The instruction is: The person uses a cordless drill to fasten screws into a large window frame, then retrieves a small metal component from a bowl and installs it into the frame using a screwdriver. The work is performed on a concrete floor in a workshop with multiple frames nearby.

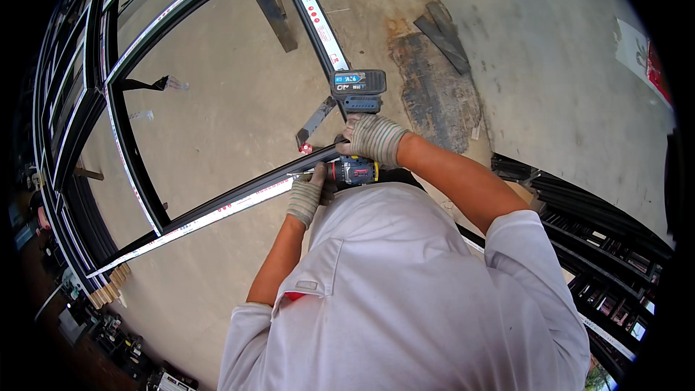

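Observation:
My right hand [373,137], in a striped knit glove, is wrapped round the handle of a cordless drill [356,171]. The drill lies on its side close to my body, its bit pointing left and its black battery [359,82] on the far side. My left hand [307,193], gloved too, is closed at the front of the drill, by the chuck and bit; the fingertips are partly hidden. Just under both hands runs a dark frame bar [239,194] with a white printed film strip along it. A second bar [316,14] meets it near the battery.
The large dark frame spreads left, with crossbars [132,145] and more stacked frames [54,116] at the far left. A metal bracket [316,122] stands by the corner. Dark scraps [443,40] lie on the floor ahead. Racks of black profiles [601,246] stand at right.

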Action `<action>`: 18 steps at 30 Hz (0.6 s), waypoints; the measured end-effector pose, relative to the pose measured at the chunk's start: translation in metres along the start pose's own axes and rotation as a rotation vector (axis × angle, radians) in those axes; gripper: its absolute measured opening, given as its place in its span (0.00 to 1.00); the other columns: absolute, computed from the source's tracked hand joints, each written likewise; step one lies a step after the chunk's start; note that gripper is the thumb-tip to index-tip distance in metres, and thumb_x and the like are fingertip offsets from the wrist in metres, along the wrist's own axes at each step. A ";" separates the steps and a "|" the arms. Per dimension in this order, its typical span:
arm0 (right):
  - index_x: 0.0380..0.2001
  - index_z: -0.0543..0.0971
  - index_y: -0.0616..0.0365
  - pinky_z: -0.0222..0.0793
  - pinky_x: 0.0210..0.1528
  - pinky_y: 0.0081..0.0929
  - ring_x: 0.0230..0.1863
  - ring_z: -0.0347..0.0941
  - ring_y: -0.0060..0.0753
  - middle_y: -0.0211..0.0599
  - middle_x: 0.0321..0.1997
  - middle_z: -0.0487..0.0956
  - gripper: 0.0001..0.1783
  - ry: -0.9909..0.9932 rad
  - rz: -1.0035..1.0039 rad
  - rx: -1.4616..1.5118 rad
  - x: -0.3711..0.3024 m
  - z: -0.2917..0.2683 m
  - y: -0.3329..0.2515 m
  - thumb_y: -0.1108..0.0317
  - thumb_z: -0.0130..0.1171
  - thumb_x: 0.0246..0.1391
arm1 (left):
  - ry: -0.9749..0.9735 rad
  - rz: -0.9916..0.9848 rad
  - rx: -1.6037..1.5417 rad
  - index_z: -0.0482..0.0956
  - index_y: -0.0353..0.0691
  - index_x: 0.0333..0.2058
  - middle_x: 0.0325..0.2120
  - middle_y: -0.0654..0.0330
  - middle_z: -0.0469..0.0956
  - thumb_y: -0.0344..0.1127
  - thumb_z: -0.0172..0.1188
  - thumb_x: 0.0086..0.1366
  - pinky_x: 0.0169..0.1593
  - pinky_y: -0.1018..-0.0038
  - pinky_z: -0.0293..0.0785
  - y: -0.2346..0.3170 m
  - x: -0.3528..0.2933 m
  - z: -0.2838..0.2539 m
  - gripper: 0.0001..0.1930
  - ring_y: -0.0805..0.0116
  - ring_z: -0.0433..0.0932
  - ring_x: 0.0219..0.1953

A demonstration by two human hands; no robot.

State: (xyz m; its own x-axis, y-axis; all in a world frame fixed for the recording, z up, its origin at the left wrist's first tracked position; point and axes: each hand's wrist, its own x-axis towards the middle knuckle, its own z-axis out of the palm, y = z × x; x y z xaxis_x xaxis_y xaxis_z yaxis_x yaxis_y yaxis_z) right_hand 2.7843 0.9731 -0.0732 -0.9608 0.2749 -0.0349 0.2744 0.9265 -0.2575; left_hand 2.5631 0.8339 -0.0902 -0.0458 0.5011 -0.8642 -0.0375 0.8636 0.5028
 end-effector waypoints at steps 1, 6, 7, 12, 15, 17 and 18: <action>0.41 0.82 0.43 0.73 0.52 0.40 0.46 0.77 0.46 0.37 0.35 0.80 0.10 -0.004 -0.001 0.009 0.000 0.000 0.001 0.65 0.55 0.58 | -0.010 0.008 0.010 0.83 0.34 0.29 0.19 0.54 0.82 0.67 0.59 0.68 0.20 0.72 0.77 -0.003 0.002 -0.001 0.34 0.66 0.80 0.16; 0.41 0.82 0.44 0.73 0.51 0.40 0.46 0.77 0.46 0.37 0.35 0.80 0.10 0.020 0.004 0.012 0.000 0.004 0.002 0.65 0.56 0.57 | -0.017 0.026 -0.004 0.84 0.35 0.29 0.19 0.53 0.83 0.67 0.58 0.68 0.20 0.70 0.79 -0.012 0.009 0.001 0.34 0.65 0.80 0.16; 0.41 0.82 0.44 0.73 0.53 0.40 0.46 0.77 0.45 0.37 0.35 0.80 0.10 0.011 0.009 0.009 0.000 0.003 0.002 0.66 0.56 0.57 | -0.017 0.029 -0.007 0.84 0.35 0.29 0.19 0.53 0.83 0.67 0.58 0.68 0.20 0.70 0.79 -0.012 0.010 0.001 0.34 0.65 0.80 0.16; 0.43 0.80 0.46 0.69 0.61 0.38 0.48 0.77 0.41 0.34 0.39 0.79 0.12 0.105 -0.011 0.022 -0.005 0.002 0.000 0.67 0.55 0.56 | -0.024 0.043 -0.025 0.84 0.35 0.29 0.20 0.52 0.83 0.68 0.59 0.67 0.19 0.70 0.77 -0.016 0.013 -0.001 0.34 0.65 0.80 0.15; 0.54 0.74 0.49 0.65 0.67 0.43 0.57 0.73 0.46 0.40 0.51 0.75 0.24 0.023 -0.003 0.038 -0.007 -0.004 -0.003 0.68 0.59 0.52 | 0.011 0.031 -0.023 0.83 0.36 0.26 0.17 0.55 0.81 0.67 0.59 0.68 0.18 0.72 0.75 -0.016 0.015 0.001 0.33 0.67 0.78 0.14; 0.55 0.73 0.50 0.64 0.68 0.44 0.58 0.73 0.46 0.40 0.51 0.75 0.24 0.143 0.018 0.011 -0.016 0.011 -0.004 0.69 0.58 0.52 | 0.002 0.023 -0.045 0.83 0.36 0.26 0.17 0.55 0.81 0.66 0.59 0.68 0.17 0.72 0.74 -0.015 0.014 0.005 0.33 0.67 0.78 0.14; 0.56 0.72 0.50 0.64 0.68 0.45 0.58 0.73 0.45 0.40 0.52 0.74 0.24 0.207 0.018 0.001 -0.015 0.010 -0.007 0.69 0.58 0.53 | 0.009 0.019 -0.058 0.83 0.37 0.26 0.17 0.55 0.81 0.66 0.59 0.68 0.17 0.72 0.74 -0.015 0.013 0.004 0.32 0.67 0.78 0.14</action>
State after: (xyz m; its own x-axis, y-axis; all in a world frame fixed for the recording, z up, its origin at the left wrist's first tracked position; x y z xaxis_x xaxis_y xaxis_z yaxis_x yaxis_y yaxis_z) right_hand 2.7962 0.9603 -0.0806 -0.9272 0.3388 0.1598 0.2918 0.9207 -0.2592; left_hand 2.5672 0.8277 -0.1089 -0.0555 0.5166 -0.8544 -0.0942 0.8492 0.5196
